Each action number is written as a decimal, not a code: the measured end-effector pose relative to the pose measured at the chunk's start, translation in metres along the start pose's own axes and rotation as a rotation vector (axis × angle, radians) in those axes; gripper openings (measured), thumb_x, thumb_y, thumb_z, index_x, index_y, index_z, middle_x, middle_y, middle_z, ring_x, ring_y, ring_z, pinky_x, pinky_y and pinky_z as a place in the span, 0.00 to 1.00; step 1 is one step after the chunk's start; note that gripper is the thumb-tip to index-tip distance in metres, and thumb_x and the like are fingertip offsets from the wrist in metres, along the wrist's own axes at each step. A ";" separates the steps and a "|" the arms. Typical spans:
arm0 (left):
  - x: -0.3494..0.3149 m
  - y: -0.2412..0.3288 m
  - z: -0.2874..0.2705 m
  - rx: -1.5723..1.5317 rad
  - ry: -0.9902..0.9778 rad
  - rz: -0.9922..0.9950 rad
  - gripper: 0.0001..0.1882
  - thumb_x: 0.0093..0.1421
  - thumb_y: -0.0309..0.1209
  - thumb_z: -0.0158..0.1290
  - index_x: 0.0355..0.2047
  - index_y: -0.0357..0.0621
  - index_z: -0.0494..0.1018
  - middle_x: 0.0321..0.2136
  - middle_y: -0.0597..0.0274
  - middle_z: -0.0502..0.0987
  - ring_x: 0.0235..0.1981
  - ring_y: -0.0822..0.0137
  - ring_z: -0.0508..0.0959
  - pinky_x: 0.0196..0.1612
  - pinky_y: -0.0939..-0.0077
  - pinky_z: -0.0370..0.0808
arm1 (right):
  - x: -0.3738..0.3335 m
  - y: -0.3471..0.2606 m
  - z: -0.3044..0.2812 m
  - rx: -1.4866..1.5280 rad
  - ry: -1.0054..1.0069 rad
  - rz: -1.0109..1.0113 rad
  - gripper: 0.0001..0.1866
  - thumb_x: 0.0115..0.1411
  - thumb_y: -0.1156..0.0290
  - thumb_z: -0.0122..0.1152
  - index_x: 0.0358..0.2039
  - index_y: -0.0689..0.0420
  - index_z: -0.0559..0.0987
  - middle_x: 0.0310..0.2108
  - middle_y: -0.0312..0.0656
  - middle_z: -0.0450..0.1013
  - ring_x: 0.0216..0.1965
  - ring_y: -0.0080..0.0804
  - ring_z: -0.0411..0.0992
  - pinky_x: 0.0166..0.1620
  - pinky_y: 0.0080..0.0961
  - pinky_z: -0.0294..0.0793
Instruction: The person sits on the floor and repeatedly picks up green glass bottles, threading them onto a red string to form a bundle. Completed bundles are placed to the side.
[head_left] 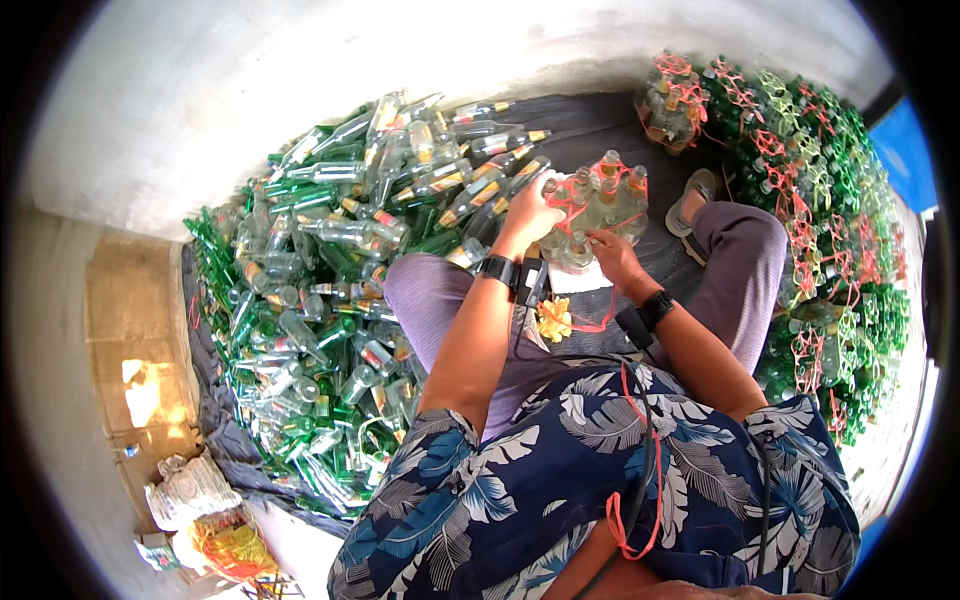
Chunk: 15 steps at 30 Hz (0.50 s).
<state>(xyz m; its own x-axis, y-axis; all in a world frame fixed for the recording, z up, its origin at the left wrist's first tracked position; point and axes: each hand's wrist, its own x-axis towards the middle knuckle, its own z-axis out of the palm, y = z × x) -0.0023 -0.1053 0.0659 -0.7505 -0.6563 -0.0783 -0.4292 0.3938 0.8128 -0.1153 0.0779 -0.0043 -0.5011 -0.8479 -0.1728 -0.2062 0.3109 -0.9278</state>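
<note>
A bundle of clear glass bottles (606, 212), bound round the necks with red string (632, 222), stands upright between my legs. My left hand (534, 212) is closed at the bundle's left side, its fingers curled by a bottle neck and the string. At the near side, my right hand (617, 260) has its fingers pinched together against the string by another bottle neck; the fingertips are partly hidden. A loose length of the red string runs down below the right hand, past a small yellow bunch (554, 320) on the ground.
A large heap of loose green and clear bottles (330, 260) lies to my left. Many tied bottle bundles (800, 210) stand along the right, with one clear bundle (672, 105) at the far end. Dark sheeting (590, 125) covers the ground. Coloured string (232, 545) lies at lower left.
</note>
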 end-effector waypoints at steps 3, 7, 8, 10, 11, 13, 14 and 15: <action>-0.002 0.003 0.021 0.164 0.234 0.145 0.33 0.53 0.19 0.57 0.62 0.38 0.69 0.50 0.45 0.80 0.50 0.48 0.81 0.54 0.60 0.78 | -0.002 -0.008 -0.002 -0.070 -0.016 0.019 0.19 0.66 0.71 0.50 0.54 0.61 0.81 0.49 0.57 0.80 0.52 0.48 0.78 0.56 0.34 0.74; -0.018 0.045 0.036 0.386 0.371 0.244 0.22 0.55 0.23 0.58 0.53 0.39 0.74 0.53 0.47 0.76 0.55 0.45 0.77 0.56 0.53 0.74 | -0.007 -0.002 -0.005 -0.199 0.107 -0.052 0.17 0.66 0.70 0.52 0.50 0.59 0.83 0.44 0.57 0.81 0.48 0.48 0.80 0.53 0.36 0.76; -0.023 0.055 0.036 0.439 0.388 0.363 0.21 0.55 0.25 0.59 0.50 0.40 0.74 0.52 0.49 0.76 0.53 0.46 0.77 0.55 0.52 0.74 | -0.008 0.001 -0.008 -0.208 0.106 -0.082 0.16 0.66 0.69 0.52 0.48 0.60 0.83 0.43 0.57 0.81 0.47 0.51 0.80 0.52 0.38 0.77; -0.035 0.069 0.038 0.530 0.363 0.503 0.18 0.55 0.27 0.60 0.47 0.42 0.75 0.49 0.51 0.77 0.51 0.48 0.77 0.52 0.51 0.74 | -0.001 0.022 -0.005 -0.222 0.107 -0.149 0.15 0.66 0.69 0.52 0.46 0.60 0.83 0.42 0.58 0.80 0.45 0.54 0.80 0.50 0.41 0.77; -0.041 0.073 0.041 0.577 0.321 0.519 0.17 0.55 0.27 0.60 0.46 0.43 0.75 0.48 0.52 0.77 0.50 0.50 0.77 0.51 0.51 0.74 | 0.005 0.031 0.000 -0.225 0.106 -0.189 0.14 0.65 0.69 0.52 0.44 0.61 0.83 0.41 0.59 0.80 0.44 0.54 0.80 0.49 0.43 0.77; -0.047 0.058 0.056 0.572 0.142 0.382 0.12 0.55 0.29 0.58 0.40 0.44 0.77 0.43 0.53 0.80 0.48 0.51 0.79 0.51 0.50 0.73 | 0.011 0.030 0.006 -0.329 0.041 -0.161 0.14 0.65 0.67 0.52 0.41 0.62 0.83 0.40 0.60 0.79 0.44 0.56 0.79 0.47 0.45 0.77; -0.049 0.045 0.060 0.650 0.060 0.326 0.09 0.55 0.30 0.58 0.38 0.45 0.78 0.39 0.55 0.81 0.46 0.51 0.80 0.50 0.50 0.73 | 0.006 0.017 0.008 -0.270 0.081 -0.141 0.15 0.66 0.66 0.52 0.40 0.62 0.83 0.39 0.61 0.79 0.44 0.58 0.79 0.46 0.45 0.77; -0.048 0.037 0.064 0.731 -0.026 0.276 0.08 0.55 0.31 0.57 0.35 0.46 0.79 0.35 0.56 0.82 0.44 0.51 0.81 0.49 0.51 0.73 | -0.001 0.004 0.007 -0.208 0.127 -0.120 0.15 0.66 0.65 0.51 0.39 0.62 0.83 0.38 0.61 0.79 0.43 0.59 0.79 0.46 0.46 0.77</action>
<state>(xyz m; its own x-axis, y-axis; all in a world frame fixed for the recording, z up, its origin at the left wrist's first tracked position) -0.0140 -0.0179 0.0629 -0.8859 -0.4612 0.0504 -0.4407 0.8705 0.2191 -0.1099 0.0772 -0.0100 -0.5609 -0.8278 -0.0105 -0.4326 0.3039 -0.8488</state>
